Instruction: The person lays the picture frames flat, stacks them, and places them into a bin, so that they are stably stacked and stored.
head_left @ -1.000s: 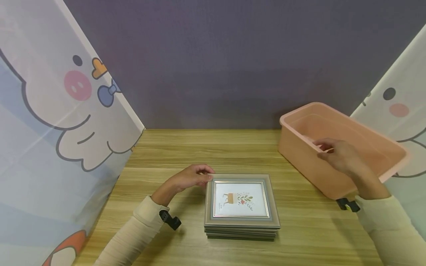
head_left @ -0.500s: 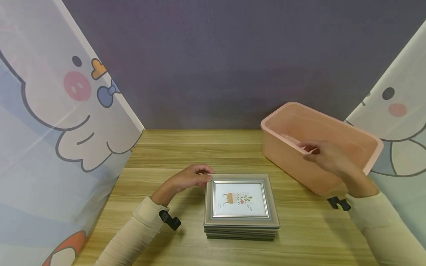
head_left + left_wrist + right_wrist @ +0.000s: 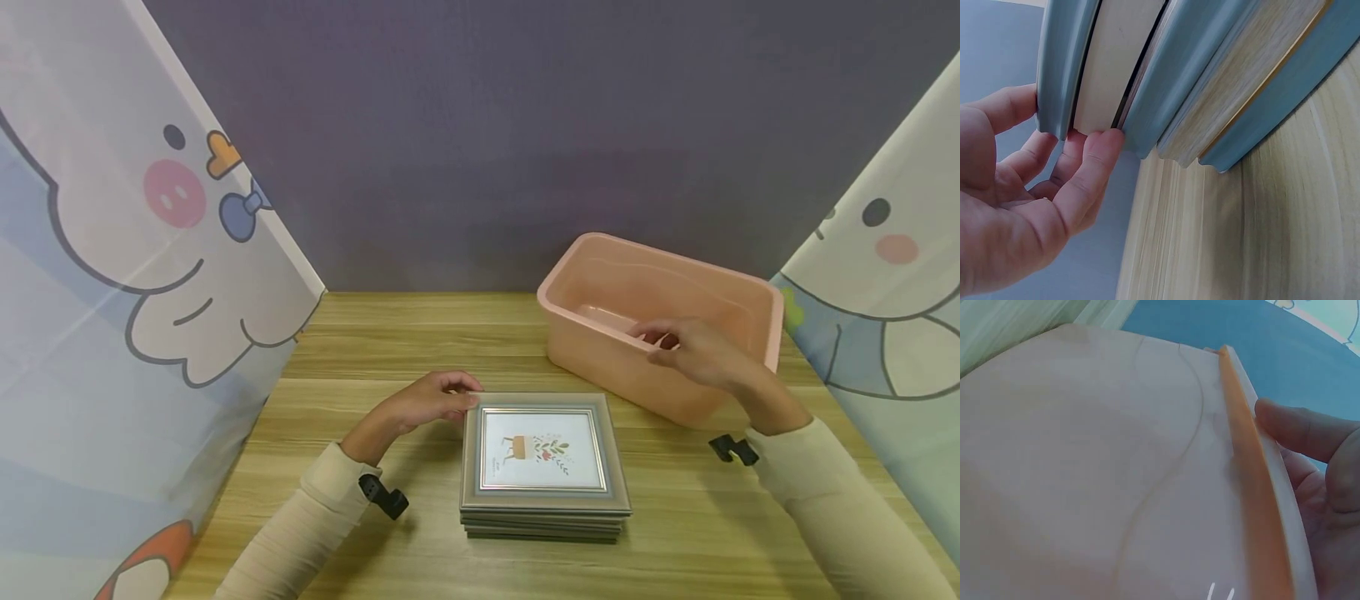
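Observation:
A stack of several picture frames lies on the wooden table, the top one showing a print of a flowering plant. At its far left corner my left hand grips the upper frames; in the left wrist view the thumb is on the top frame and the fingertips lie against the edges beneath. A pink plastic bin stands behind and to the right of the stack. My right hand holds its near rim, thumb outside and fingers inside, mostly hidden by the wall in the right wrist view.
The wooden table runs back to a dark wall. Cartoon-printed panels stand at both sides. The bin's near wall sits just beyond the stack's far right corner.
My right hand has drawn the bin leftward across the table, nearer to the stack, and it has turned slightly. The left hand and the picture frames have stayed in place.

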Tool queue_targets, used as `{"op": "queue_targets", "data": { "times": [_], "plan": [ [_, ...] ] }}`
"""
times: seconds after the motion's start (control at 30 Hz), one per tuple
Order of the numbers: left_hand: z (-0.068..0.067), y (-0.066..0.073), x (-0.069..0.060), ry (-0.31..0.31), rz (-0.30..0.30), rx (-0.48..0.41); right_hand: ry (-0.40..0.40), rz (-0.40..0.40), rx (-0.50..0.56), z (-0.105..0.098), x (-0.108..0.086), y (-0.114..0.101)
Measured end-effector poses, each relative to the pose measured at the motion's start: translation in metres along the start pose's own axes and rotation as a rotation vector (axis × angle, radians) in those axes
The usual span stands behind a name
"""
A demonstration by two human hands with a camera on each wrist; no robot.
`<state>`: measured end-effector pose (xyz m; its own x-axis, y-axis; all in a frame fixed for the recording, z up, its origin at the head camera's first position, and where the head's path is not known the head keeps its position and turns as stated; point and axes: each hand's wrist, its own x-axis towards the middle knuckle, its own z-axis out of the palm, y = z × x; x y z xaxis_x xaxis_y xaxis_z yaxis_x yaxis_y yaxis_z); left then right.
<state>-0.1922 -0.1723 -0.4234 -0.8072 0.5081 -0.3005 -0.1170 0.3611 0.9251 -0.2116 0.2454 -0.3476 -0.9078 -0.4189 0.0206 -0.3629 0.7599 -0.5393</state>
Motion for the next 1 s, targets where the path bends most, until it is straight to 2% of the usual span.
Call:
{"op": "queue_targets", "data": {
  "times": [0.3, 0.7, 1.0],
  "plan": [
    [0.0, 0.0, 0.001, -0.01, 0.007, -0.008, -0.04, -0.079, 0.01, 0.004, 0.016, -0.012],
    [-0.002, 0.0, 0.0, -0.032, 0.02, -0.003, -0.112, -0.128, 0.057, 0.009, 0.042, -0.012],
    [-0.001, 0.001, 0.0, -0.023, 0.016, -0.016, -0.178, -0.153, 0.055, 0.01, 0.063, -0.018]
  ]
}}
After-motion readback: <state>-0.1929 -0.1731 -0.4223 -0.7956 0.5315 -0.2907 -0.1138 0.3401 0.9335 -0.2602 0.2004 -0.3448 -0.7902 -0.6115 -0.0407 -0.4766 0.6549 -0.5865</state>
